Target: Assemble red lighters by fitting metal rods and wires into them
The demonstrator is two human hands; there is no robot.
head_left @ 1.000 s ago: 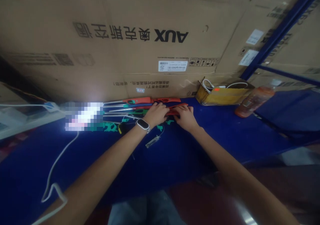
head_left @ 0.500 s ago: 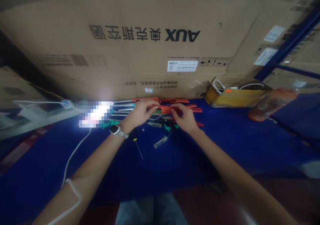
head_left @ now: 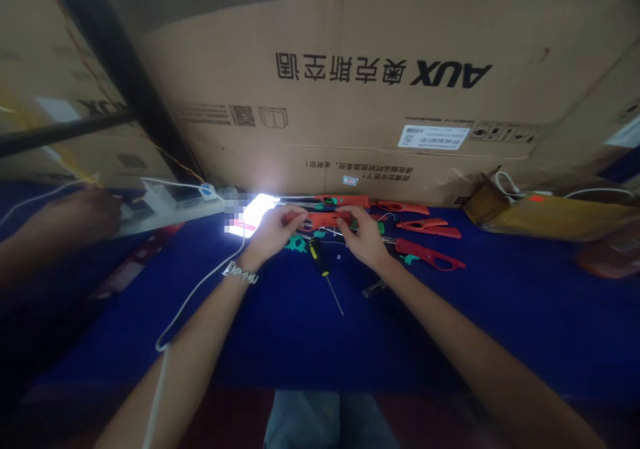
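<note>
1. Both hands sit in the middle of the frame, just above centre, sharing one red lighter body held a little above the blue tabletop.
2. The left hand pinches the left end of it, fingers curled round, with a wristwatch on that wrist.
3. The right hand is closed on the right end, thumb on top.
4. Right below the hands a yellow-and-black screwdriver lies on the blue surface, tip pointing toward the lower right.
5. More red lighter shells are scattered to the right of centre, some with green bits beside them.
6. A bright phone screen glows just left of the left hand, with a white cable trailing off toward the lower left.
7. A big AUX cardboard box fills the top of the frame.
8. At the far left edge, somebody else's hand is blurry, near a white power strip.
</note>
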